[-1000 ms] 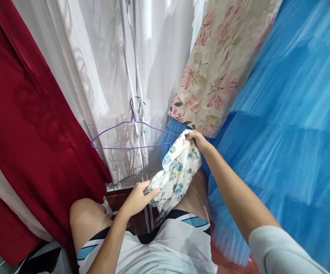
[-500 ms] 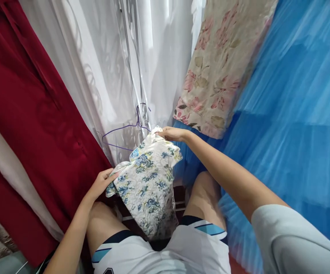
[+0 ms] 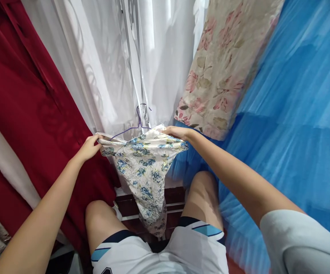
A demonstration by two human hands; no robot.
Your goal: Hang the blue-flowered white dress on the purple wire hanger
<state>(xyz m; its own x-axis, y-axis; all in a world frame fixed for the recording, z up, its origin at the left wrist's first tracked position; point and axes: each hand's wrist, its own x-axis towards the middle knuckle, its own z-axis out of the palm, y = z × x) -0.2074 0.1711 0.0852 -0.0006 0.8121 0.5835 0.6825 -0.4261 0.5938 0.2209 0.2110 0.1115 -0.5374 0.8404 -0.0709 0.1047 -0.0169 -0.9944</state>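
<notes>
Garment (image 3: 146, 163) stretched mid-frame
Its left corner is pinched by the left hand (image 3: 90, 147), its upper right by the right hand (image 3: 176, 132); the hanger (image 3: 139, 121) is partly covered.

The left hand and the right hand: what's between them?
The head view shows a white floral garment spread between the left hand and right hand, with a purple hanger partly showing above it.
</notes>
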